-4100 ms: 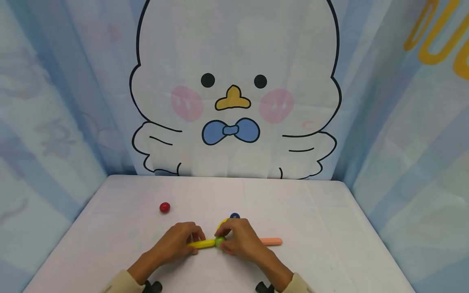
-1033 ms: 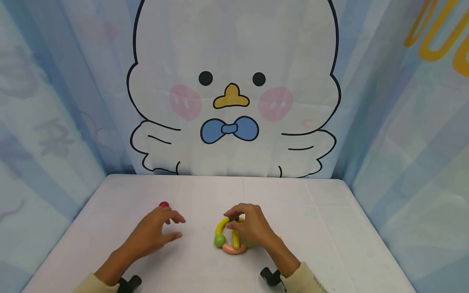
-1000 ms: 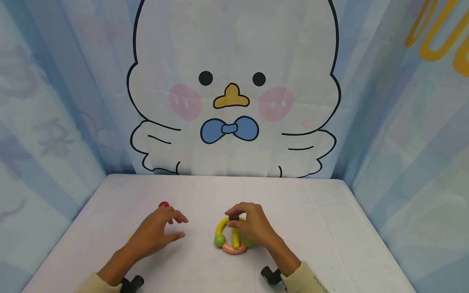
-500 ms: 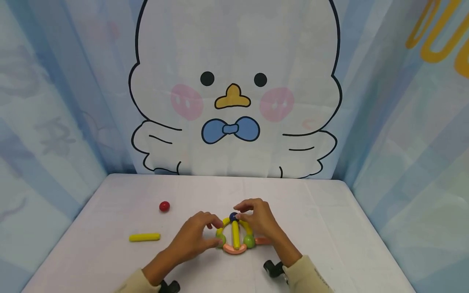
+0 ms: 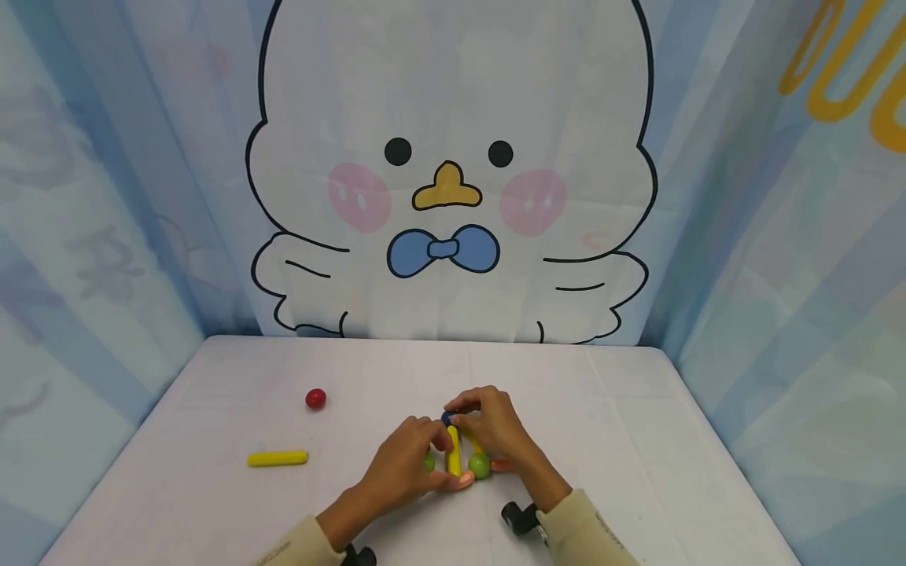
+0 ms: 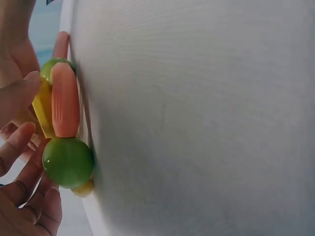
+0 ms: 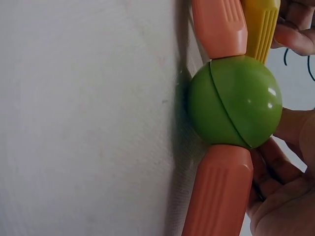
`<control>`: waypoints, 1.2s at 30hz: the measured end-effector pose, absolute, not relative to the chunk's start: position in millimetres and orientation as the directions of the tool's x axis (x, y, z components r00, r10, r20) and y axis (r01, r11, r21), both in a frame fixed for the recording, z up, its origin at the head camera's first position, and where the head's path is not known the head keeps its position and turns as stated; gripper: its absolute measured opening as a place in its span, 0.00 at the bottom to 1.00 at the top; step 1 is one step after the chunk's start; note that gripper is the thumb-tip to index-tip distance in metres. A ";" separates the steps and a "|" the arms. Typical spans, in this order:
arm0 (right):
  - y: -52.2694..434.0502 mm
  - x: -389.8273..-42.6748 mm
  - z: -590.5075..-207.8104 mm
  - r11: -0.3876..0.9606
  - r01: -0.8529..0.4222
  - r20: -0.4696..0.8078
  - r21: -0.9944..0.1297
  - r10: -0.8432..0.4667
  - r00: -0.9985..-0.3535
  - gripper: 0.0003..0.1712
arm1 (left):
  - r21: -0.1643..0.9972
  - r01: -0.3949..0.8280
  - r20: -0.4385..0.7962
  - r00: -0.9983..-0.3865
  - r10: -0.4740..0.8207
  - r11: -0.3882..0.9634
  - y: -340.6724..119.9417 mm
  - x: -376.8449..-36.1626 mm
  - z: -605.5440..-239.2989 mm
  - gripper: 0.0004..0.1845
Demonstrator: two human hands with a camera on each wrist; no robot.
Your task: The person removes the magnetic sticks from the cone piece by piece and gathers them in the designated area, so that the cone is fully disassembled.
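Observation:
A small figure of sticks and balls (image 5: pixel 456 464) stands mid-table: a yellow stick (image 5: pixel 454 454), a green ball (image 5: pixel 479 465), a pink curved stick (image 5: pixel 463 482) at the base and a dark blue ball (image 5: pixel 448 417) on top. My left hand (image 5: pixel 409 465) grips its left side and hides the left green ball. My right hand (image 5: pixel 490 428) pinches the top by the blue ball. The left wrist view shows a green ball (image 6: pixel 68 162) and the pink curved stick (image 6: pixel 65 101) beside my fingers (image 6: pixel 17 145). In the right wrist view a green ball (image 7: pixel 234 101) joins two pink sticks (image 7: pixel 216 191).
A red ball (image 5: pixel 315 398) lies loose at the left of the white table (image 5: pixel 602 440). A spare yellow stick (image 5: pixel 278 457) lies nearer the left front. A printed cloth backdrop (image 5: pixel 453 196) closes off the back and both sides.
My left hand came over from near the red ball and closed on the figure's left side, covering its green ball. The right hand has stayed on the top of the figure.

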State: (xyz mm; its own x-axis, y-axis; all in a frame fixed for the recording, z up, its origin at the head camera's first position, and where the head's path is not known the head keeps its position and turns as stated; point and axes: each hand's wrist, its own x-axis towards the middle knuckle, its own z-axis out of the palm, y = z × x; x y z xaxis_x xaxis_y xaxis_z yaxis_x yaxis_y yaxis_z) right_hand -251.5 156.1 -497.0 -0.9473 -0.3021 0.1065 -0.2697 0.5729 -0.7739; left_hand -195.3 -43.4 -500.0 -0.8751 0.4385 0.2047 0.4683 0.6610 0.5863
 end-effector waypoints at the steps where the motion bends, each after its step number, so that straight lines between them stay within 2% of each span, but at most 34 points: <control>1: 155.9 -251.6 -497.0 0.573 -0.271 0.107 -0.773 -0.304 -0.947 0.08 | 0.587 0.466 0.200 -0.876 0.439 0.662 -44.3 -194.9 -499.4 0.23; 7: 155.5 -251.4 -496.5 0.568 -0.268 0.105 -0.778 -0.303 -0.947 0.08 | 0.606 0.464 0.177 -0.871 0.459 0.646 -57.4 -194.4 -490.0 0.19; 14: 156.1 -251.2 -496.4 0.578 -0.251 0.091 -0.777 -0.291 -0.952 0.08 | 0.587 0.466 0.228 -0.880 0.417 0.662 -76.8 -198.0 -480.0 0.18; 22: 155.9 -250.7 -497.4 0.584 -0.251 0.094 -0.772 -0.286 -0.954 0.08 | 0.582 0.383 0.183 -0.921 0.344 0.717 -90.6 -201.7 -480.3 0.16; 30: 155.4 -250.2 -497.5 0.590 -0.259 0.103 -0.764 -0.285 -0.953 0.08 | 0.590 0.400 0.151 -0.908 0.391 0.701 -87.7 -199.2 -485.5 0.21; 36: 154.8 -249.6 -497.8 0.584 -0.260 0.106 -0.769 -0.285 -0.953 0.08 | 0.596 0.345 0.135 -0.933 0.332 0.725 -80.4 -198.7 -487.0 0.16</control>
State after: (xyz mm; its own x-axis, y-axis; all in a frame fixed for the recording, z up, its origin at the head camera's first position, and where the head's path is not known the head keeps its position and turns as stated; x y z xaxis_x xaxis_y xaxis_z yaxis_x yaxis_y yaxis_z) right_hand -249.6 154.8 -497.8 -0.9526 -0.2853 0.1059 -0.2604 0.5840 -0.7689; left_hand -198.7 -80.4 -487.0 -0.9333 0.3325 0.1355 0.3449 0.7254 0.5958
